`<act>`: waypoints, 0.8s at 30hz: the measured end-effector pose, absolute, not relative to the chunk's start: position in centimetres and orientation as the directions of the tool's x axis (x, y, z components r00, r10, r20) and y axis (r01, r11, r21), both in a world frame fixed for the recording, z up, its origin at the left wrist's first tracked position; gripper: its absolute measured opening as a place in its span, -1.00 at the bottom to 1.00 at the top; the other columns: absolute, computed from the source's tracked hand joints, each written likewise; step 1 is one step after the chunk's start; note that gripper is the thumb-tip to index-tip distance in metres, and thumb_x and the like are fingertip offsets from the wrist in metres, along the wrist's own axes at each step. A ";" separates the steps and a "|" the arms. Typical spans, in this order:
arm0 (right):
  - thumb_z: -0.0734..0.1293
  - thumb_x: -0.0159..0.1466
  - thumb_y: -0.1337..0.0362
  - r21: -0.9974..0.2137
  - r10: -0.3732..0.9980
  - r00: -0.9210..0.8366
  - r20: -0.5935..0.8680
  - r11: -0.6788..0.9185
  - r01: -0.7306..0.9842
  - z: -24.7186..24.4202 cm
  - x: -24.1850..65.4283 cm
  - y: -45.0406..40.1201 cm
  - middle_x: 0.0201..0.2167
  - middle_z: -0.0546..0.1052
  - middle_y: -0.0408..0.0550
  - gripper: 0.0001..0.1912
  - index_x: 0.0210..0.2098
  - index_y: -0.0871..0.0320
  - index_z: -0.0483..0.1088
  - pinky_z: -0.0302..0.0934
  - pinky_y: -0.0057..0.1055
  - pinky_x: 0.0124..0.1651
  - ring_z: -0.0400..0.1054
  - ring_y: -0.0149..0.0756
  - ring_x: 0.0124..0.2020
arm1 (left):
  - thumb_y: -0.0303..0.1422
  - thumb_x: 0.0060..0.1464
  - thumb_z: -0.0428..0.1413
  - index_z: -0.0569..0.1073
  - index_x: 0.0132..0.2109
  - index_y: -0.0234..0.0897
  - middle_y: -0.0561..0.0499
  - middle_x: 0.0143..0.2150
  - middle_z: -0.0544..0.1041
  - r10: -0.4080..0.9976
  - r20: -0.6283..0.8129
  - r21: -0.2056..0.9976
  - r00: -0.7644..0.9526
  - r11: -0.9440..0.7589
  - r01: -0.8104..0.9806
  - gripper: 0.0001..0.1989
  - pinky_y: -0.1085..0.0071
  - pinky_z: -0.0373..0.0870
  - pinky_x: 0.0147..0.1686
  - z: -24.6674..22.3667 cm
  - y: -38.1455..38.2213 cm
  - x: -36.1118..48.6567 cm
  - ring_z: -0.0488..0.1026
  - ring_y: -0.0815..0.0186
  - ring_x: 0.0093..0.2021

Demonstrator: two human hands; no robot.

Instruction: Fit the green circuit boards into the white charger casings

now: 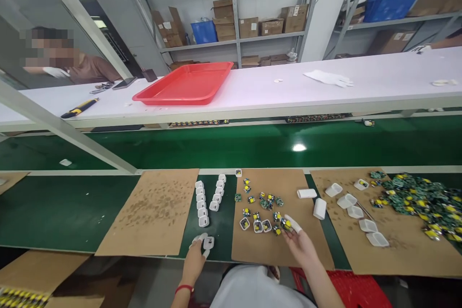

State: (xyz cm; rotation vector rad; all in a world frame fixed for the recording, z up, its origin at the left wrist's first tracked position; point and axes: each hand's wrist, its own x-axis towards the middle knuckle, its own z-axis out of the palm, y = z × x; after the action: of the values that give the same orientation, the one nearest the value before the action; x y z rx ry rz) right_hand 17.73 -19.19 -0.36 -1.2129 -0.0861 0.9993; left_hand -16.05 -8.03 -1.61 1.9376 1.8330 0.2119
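My left hand point(198, 255), with white fingertip covers and a red band at the wrist, has its fingers around a small white case point(208, 243) at the bench's near edge. Two columns of white cases point(201, 198) stand just beyond it. Over the middle cardboard sheet point(249, 248), my right hand point(296, 240) holds a small circuit board with a yellow part point(286, 224) between thumb and fingers. Similar boards lie scattered beside it, and three open white cases with parts inside point(257, 226) sit to its left.
A large pile of green and yellow boards point(422, 202) covers the right cardboard, beside open white cases point(368, 225). Left lies a stained cardboard sheet point(151, 211). Beyond the green belt point(252, 144), a raised white shelf holds a red tray point(187, 84). A person point(86, 67) is at far left.
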 end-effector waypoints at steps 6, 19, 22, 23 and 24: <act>0.55 -0.19 0.03 -0.710 0.731 0.537 -0.421 0.102 -0.696 7.4 15.4 -20.3 -0.19 0.62 -0.03 -0.53 -0.32 0.09 0.51 0.40 -0.15 0.08 0.46 -0.12 -0.01 | -0.32 -0.12 0.12 0.44 -0.20 -0.33 -0.31 -0.15 0.62 0.972 -0.210 0.671 0.102 0.067 0.739 -0.71 0.08 0.46 0.02 1.1 -7.4 -13.4 0.56 -0.11 -0.06; 0.60 -0.14 0.12 -0.860 0.748 0.627 -0.216 0.158 -0.484 16.0 14.7 -22.9 -0.14 0.61 0.04 -0.27 0.00 0.06 0.37 0.38 -0.23 0.04 0.50 -0.16 -0.09 | -0.11 -0.19 0.32 0.38 -0.23 -0.24 -0.03 -0.25 0.53 0.760 -0.060 0.995 0.647 -0.006 0.100 -0.56 0.34 0.41 -0.10 12.8 -11.0 -1.3 0.48 0.22 -0.19; 0.59 -0.09 0.06 -0.840 0.723 0.650 -0.235 0.186 -0.510 15.9 14.5 -23.4 -0.13 0.62 0.00 -0.30 -0.01 0.04 0.33 0.36 -0.31 0.02 0.49 -0.21 -0.08 | -0.18 -0.11 0.31 0.41 -0.15 -0.23 -0.08 -0.18 0.55 0.674 -0.010 1.000 0.738 0.011 0.003 -0.60 0.27 0.37 -0.02 14.9 -11.8 -0.8 0.48 0.17 -0.11; 0.58 -0.07 0.05 -0.831 0.718 0.655 -0.236 0.200 -0.519 15.9 14.4 -23.5 -0.15 0.62 -0.01 -0.32 -0.01 0.03 0.32 0.36 -0.31 0.01 0.49 -0.23 -0.10 | -0.19 -0.11 0.32 0.43 -0.14 -0.22 -0.10 -0.14 0.55 0.647 0.005 0.999 0.763 0.022 -0.024 -0.60 0.24 0.35 0.02 15.4 -12.0 -0.6 0.48 0.14 -0.08; 0.57 -0.05 0.05 -0.824 0.715 0.659 -0.233 0.215 -0.524 15.8 14.3 -23.6 -0.16 0.63 -0.03 -0.33 -0.02 0.02 0.30 0.37 -0.30 -0.01 0.50 -0.23 -0.13 | -0.18 -0.13 0.33 0.44 -0.14 -0.21 -0.12 -0.09 0.54 0.619 0.017 0.998 0.785 0.040 -0.054 -0.58 0.21 0.33 0.05 15.8 -12.2 -0.5 0.47 0.11 -0.04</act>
State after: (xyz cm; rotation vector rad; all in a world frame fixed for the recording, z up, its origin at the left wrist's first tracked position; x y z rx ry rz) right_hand 14.33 -23.60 15.80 -1.0433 -0.2143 0.8684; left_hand -0.45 -12.22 15.76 1.4504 0.4879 0.5478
